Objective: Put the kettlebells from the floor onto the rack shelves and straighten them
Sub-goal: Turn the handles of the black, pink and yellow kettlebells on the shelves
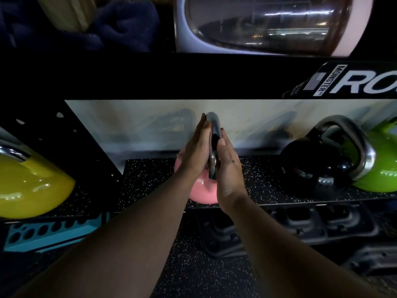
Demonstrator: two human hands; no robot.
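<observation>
1. Pink kettlebell [200,190] sits on the speckled shelf [264,168] near its front edge, with its steel handle [214,134] upright and edge-on to me.
2. Open shelf lies on both sides of it: a wide bare stretch to the right before the black kettlebell [309,168], which touches the green kettlebell [378,166].
3. To the left, a black upright stands between the pink one and the yellow kettlebell [30,186].
4. The beam [150,76] above leaves room over the handle.
5. My left hand [193,151] and right hand [229,168] reach forward, arms nearly straight, palms facing each other.
6. Both press flat against the handle, fingers extended, not curled round it.
</observation>
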